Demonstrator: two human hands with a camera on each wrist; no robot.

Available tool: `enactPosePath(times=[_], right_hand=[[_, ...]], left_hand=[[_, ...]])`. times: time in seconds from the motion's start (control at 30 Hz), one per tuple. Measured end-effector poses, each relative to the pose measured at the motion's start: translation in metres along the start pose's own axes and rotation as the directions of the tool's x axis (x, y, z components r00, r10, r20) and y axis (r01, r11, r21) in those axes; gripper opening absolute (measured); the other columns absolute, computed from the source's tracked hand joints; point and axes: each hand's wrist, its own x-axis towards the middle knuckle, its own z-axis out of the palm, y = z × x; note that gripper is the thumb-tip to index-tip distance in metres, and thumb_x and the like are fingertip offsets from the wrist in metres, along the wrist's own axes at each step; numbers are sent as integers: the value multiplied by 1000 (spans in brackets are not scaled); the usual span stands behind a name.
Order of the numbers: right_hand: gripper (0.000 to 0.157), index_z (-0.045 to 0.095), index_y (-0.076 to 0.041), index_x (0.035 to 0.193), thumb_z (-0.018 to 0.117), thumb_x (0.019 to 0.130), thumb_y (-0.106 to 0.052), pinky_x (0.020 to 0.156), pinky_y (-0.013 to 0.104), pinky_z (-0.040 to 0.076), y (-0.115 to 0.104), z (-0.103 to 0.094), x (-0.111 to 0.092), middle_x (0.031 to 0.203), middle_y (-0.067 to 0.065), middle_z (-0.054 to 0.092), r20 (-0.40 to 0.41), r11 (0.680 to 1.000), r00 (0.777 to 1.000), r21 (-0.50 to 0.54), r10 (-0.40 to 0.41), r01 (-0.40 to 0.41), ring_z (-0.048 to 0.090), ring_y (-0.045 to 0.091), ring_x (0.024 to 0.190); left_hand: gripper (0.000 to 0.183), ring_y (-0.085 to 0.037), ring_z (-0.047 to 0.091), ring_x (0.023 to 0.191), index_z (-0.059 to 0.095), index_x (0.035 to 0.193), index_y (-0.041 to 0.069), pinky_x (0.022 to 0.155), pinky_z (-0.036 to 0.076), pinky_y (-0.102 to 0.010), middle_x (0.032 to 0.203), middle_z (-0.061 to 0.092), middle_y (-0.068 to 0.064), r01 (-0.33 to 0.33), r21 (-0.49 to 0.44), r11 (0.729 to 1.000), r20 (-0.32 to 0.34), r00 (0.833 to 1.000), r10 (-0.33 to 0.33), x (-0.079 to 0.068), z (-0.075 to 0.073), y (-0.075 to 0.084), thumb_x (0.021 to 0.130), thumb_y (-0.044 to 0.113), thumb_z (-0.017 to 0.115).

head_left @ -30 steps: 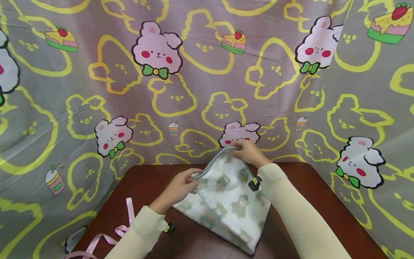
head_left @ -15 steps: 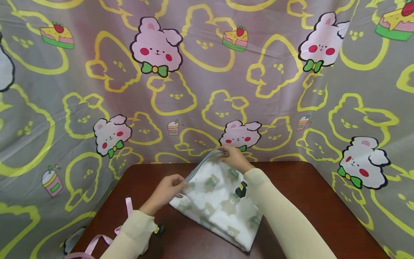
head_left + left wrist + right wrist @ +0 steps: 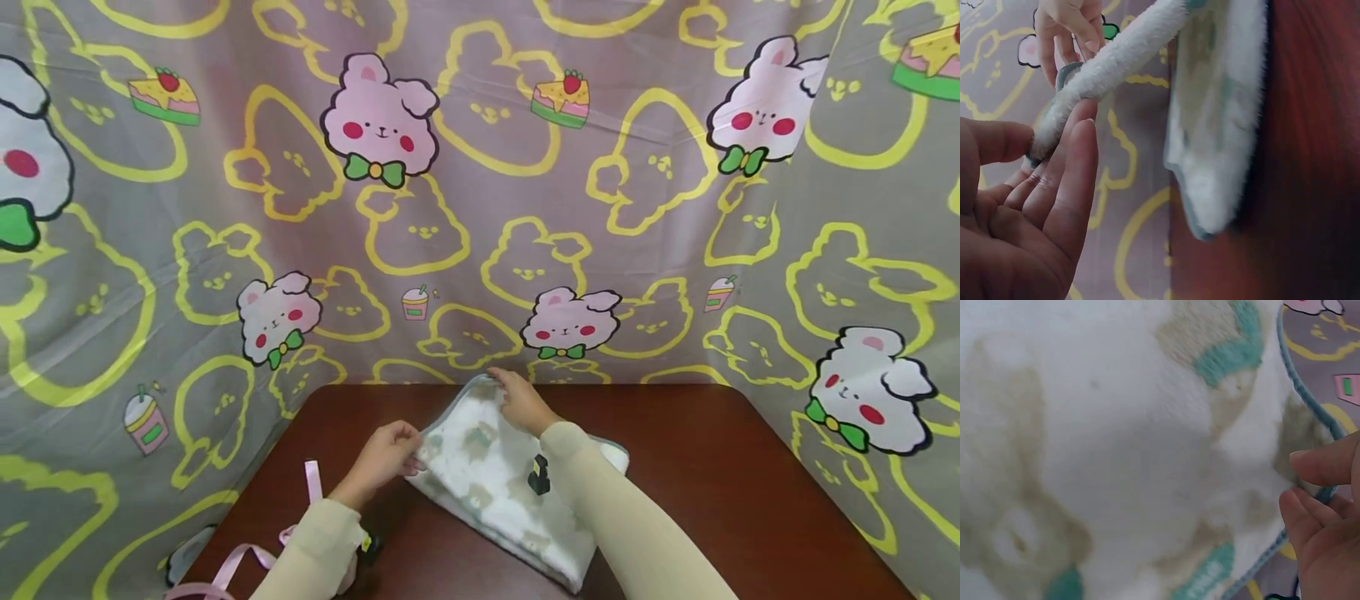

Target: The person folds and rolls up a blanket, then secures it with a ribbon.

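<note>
Over the reddish-brown, polished table [image 3: 690,483], a white, fluffy cloth with beige bear prints and a grey-blue bound edge [image 3: 480,483] is raised at its back, its near fold apparently resting on the tabletop. The person's left hand [image 3: 386,457] pinches the bound edge between thumb and fingers; the right hand [image 3: 525,404] has thumb and fingertips clamped on a corner farther back. Since both grips take only the margin, the soft pile could slip free, and uneven pulling might skew or crease the loose layers. A sweep of the cream left sleeve [image 3: 311,542] could also drag the shiny pink ribbon [image 3: 313,483] curling beside it. The tabletop has rounded far corners and a faint sheen. Grey-mauve fabric drapes [image 3: 480,200] enclose it, printed with yellow animal outlines, white rabbits, cake slices and cups.
</note>
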Motion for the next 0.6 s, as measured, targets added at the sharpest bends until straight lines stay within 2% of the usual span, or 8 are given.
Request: enactPosePath(times=[0.13, 0.2, 0.27, 0.43, 0.5, 0.6], right_hand=[[73, 35, -8, 149, 48, 81, 16, 100, 41, 40, 5, 17, -3, 146, 15, 39, 7, 999, 1000, -35, -15, 15, 42, 30, 130], [76, 33, -9, 150, 47, 80, 17, 96, 40, 41, 5, 23, -3, 148, 15, 35, 22, 1000, 1000, -20, -19, 19, 40, 30, 131], [80, 29, -13, 152, 46, 80, 17, 87, 37, 44, 6, 28, -4, 150, 15, 32, 45, 1000, 999, 2, -7, 7, 42, 30, 130], [90, 20, -22, 156, 44, 79, 18, 64, 33, 46, 4, 34, -3, 154, 14, 23, 59, 997, 998, 67, 30, -34, 54, 31, 110], [95, 15, -25, 157, 44, 78, 19, 61, 31, 46, 4, 35, -2, 157, 13, 17, 57, 995, 998, 87, 37, -42, 53, 32, 112], [102, 9, -32, 156, 43, 77, 22, 56, 32, 46, 4, 35, 1, 162, 6, 2, 87, 988, 996, 146, 34, -47, 41, 35, 131]], left_hand=[[15, -30, 69, 67, 55, 99, -7, 63, 56, -46, 79, 63, -15, 33, -1, 999, -26, 999, -33, 0, 0, -11, 97, 8, 56], [14, -30, 69, 67, 55, 99, -7, 64, 56, -46, 79, 63, -15, 49, 1, 999, -40, 998, -49, -1, -1, -14, 97, 7, 56], [14, -30, 69, 66, 55, 98, -7, 63, 56, -46, 79, 64, -15, 64, 3, 998, -57, 996, -64, -1, -3, -18, 97, 6, 56], [14, -30, 68, 64, 56, 99, -7, 62, 56, -45, 80, 63, -16, 94, 8, 996, -93, 991, -92, -2, -6, -24, 96, 7, 56], [15, -29, 67, 64, 55, 100, -7, 61, 57, -44, 81, 62, -16, 103, 15, 995, -99, 990, -101, -1, -7, -27, 96, 7, 56], [14, -27, 67, 64, 55, 101, -6, 61, 57, -40, 81, 62, -15, 119, 23, 993, -115, 987, -116, 3, -8, -33, 96, 7, 56]])
